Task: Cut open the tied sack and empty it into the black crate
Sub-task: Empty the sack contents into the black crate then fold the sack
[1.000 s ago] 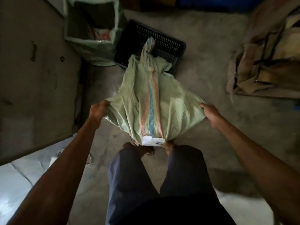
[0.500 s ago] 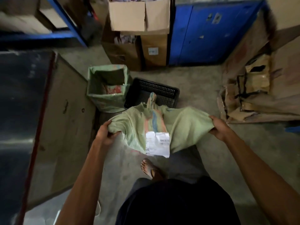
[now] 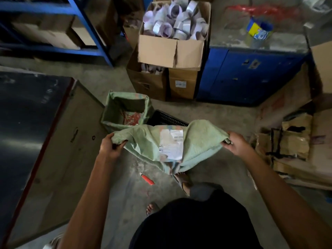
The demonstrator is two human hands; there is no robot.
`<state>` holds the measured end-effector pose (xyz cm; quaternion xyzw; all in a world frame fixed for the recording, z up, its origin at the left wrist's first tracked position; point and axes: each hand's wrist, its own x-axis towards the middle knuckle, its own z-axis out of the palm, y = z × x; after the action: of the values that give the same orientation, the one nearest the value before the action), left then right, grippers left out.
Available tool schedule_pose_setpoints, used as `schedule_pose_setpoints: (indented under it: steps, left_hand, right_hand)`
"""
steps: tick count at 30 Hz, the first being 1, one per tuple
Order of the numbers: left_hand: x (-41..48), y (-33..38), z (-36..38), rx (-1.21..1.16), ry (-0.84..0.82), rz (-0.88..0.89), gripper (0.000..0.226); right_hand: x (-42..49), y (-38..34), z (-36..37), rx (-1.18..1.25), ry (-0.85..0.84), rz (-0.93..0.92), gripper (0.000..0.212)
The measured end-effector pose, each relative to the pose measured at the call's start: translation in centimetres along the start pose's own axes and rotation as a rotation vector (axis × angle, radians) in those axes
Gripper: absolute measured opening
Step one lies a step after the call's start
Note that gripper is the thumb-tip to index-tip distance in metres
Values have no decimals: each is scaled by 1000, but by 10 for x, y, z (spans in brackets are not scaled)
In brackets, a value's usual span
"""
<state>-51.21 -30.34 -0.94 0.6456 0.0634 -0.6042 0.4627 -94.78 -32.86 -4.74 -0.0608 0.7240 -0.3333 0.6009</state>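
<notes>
Sack (image 3: 143,141) hangs limp, corners pinched in left grip (image 3: 109,146) and right grip (image 3: 235,144).

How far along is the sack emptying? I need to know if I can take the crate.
Mostly done, it seems: the green sack hangs limp and flat. In hand: the left hand and right hand each grip a corner, holding it up before the black crate. The crate's inside is hidden, so its contents are unconfirmed.

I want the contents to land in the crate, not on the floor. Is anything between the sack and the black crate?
Nothing visible. The sack, held by the left hand and right hand, hangs just in front of the black crate. The open green sack stands beside the crate.
</notes>
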Motion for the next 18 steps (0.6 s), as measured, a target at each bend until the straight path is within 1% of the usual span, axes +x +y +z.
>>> schedule_pose_setpoints:
  steps: [3,6,7,8,10,12,15,18]
  left_hand:
    - [-10,5,18,9,53,91,28]
    - [-13,9,28,-37,50,104,25]
    - [-14,11,30,-31,66,115,25]
    - [-14,12,30,-73,73,106,25]
    - [-10,13,29,-163,31,53,26]
    - [-8,13,31,-197,-11,54,25]
    - [-8,10,36,-168,-40,67,19]
    - [-7,3,42,-71,-26,73,13]
  right_hand:
    - [20,-23,21,-52,21,29,25]
    - [33,-40,37,-119,-2,48,31]
    - [36,-45,41,-133,-4,48,30]
    - [40,-49,44,-135,-14,46,29]
    - [47,-55,49,-150,-54,44,27]
    - [47,-58,53,-179,-115,59,23]
    - [41,-58,57,-231,-158,72,23]
    - [34,-61,60,-253,-190,57,26]
